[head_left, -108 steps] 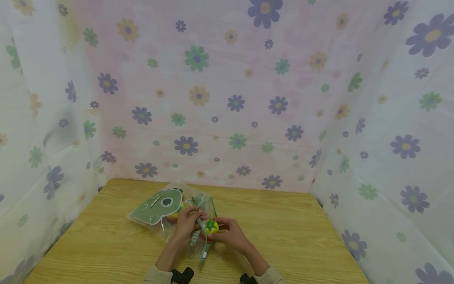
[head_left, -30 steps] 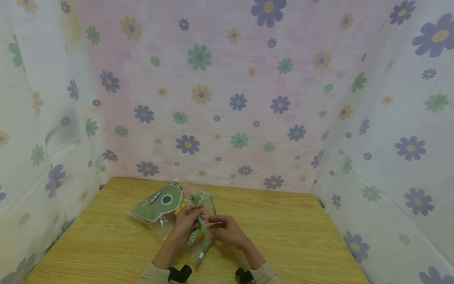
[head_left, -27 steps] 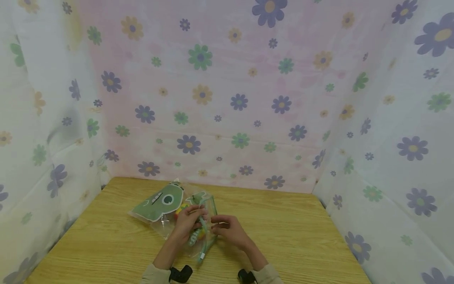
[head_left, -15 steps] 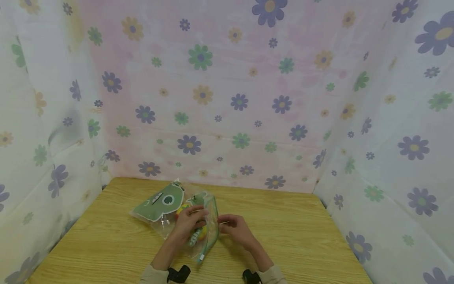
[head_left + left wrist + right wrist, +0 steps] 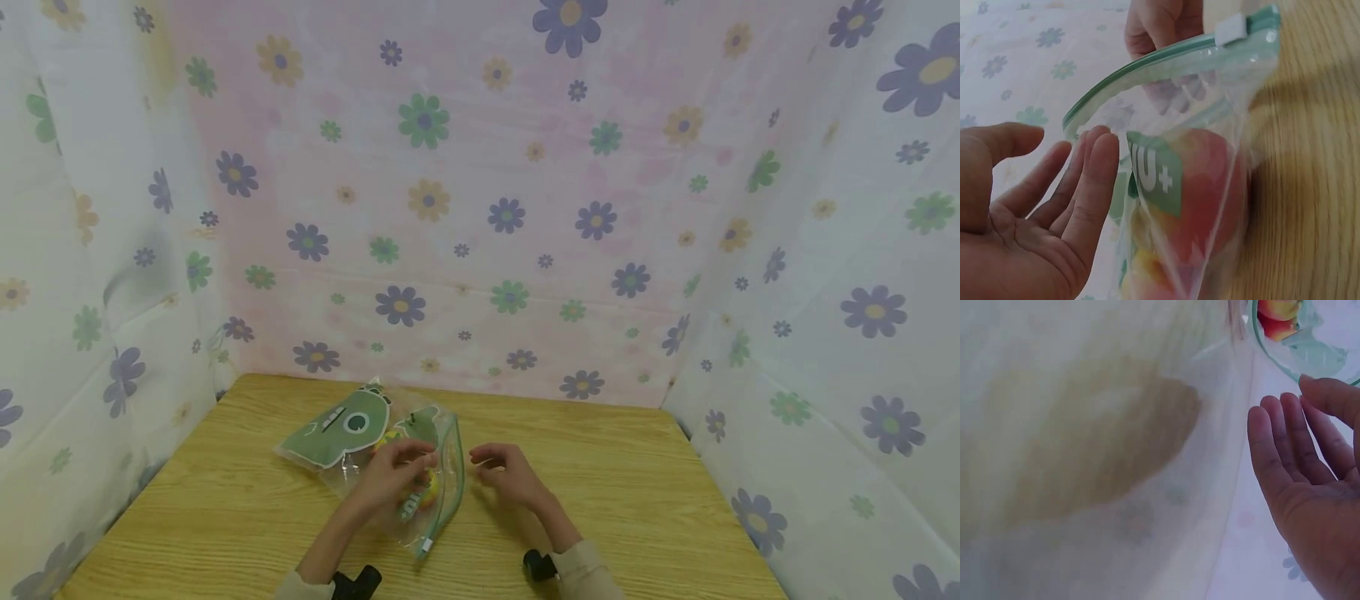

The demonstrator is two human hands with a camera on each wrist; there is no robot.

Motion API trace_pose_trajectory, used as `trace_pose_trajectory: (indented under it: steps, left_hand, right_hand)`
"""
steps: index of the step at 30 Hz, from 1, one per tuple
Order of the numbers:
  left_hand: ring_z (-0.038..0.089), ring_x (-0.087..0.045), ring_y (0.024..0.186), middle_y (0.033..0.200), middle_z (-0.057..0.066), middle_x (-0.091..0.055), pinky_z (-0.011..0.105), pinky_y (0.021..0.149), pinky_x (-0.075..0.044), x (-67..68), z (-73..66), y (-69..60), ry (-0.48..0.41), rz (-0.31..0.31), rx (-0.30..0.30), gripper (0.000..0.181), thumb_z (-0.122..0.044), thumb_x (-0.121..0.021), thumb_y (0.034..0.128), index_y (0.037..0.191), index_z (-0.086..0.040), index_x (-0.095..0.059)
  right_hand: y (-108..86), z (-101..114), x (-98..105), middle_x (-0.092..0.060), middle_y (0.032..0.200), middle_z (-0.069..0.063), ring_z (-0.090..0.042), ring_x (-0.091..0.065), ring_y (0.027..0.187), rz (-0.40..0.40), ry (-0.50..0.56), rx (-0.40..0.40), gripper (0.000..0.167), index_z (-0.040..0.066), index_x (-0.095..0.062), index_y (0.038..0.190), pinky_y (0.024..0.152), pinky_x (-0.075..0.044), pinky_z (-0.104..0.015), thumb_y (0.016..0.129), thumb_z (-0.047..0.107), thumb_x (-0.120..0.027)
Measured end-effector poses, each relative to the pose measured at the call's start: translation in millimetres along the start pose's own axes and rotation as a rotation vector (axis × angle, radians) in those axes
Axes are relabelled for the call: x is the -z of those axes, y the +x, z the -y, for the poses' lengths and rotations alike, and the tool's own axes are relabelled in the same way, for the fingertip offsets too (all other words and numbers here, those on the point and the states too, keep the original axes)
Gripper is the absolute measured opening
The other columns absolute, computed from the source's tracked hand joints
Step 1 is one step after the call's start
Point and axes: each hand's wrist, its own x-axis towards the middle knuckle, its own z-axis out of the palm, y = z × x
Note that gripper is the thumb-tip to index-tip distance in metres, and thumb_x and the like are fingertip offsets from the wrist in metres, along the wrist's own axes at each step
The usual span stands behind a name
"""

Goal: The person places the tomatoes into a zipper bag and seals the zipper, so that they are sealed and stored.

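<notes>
A clear slider bag (image 5: 348, 471) with a green cartoon animal face printed on it lies on the table. Its green zip edge (image 5: 461, 471) faces right and bows outward, with a white slider (image 5: 427, 545) at the near end. Inside are round red and yellow fruit-like things (image 5: 1210, 187), partly hidden by print and plastic. Over the bag, my left hand (image 5: 390, 482) has loosely bent fingers and grips nothing; in its wrist view the fingertips are beside the plastic, contact unclear. My right hand (image 5: 516, 479) hovers right of the zip edge, apart from it, fingers relaxed and holding nothing.
The bag and hands are on or above a wood-grain table (image 5: 622, 500). Flower-patterned cloth (image 5: 480, 167) stands behind it and along both sides. A black wrist camera (image 5: 356, 582) sits on the left wrist, another (image 5: 538, 565) on the right.
A yellow and red fruit-like thing between my hands earlier is now inside the bag. The zip edge has been drawn out to the right. Both hands have let go, the right moving rightward.
</notes>
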Motion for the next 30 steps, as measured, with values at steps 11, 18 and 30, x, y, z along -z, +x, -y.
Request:
trace_pose_trajectory:
  steps: [11, 18, 30]
  left_hand:
    - [0.012, -0.069, 0.091, 0.108, 0.017, -0.071, 0.024, 0.076, -0.059, 23.8, 4.8, -26.5, 0.218, 0.222, -0.168, 0.029, -0.011, -0.071, 0.0959, 0.12, 0.004, -0.067]
    - [0.016, -0.067, 0.096, 0.111, 0.01, -0.071, 0.028, 0.084, -0.058, 25.8, 5.6, -41.9, 0.304, 0.273, -0.202, 0.036, -0.012, -0.083, 0.0816, 0.115, -0.005, -0.072]
    - [0.008, -0.058, 0.092, 0.099, -0.005, -0.067, 0.026, 0.08, -0.054, 26.7, 11.4, -52.3, 0.499, 0.3, -0.271, 0.039, -0.003, -0.089, 0.0677, 0.099, -0.014, -0.069]
  right_hand:
    - [32.1, -3.5, 5.9, -0.061, 0.128, -0.026, -0.043, -0.064, 0.108, -0.048, -0.099, 0.061, 0.047, -0.006, -0.054, 0.14, 0.088, -0.06, -0.045, 0.094, -0.011, -0.063]
    - [46.7, -0.2, 5.9, -0.055, 0.137, -0.025, -0.039, -0.06, 0.114, -0.023, -0.193, 0.085, 0.057, -0.002, -0.046, 0.149, 0.09, -0.058, -0.048, 0.095, -0.011, -0.061]
    - [64.5, 0.5, -0.2, -0.063, 0.13, -0.02, -0.04, -0.064, 0.11, -0.049, -0.218, 0.151, 0.044, 0.001, -0.062, 0.135, 0.088, -0.06, -0.044, 0.094, -0.013, -0.062]
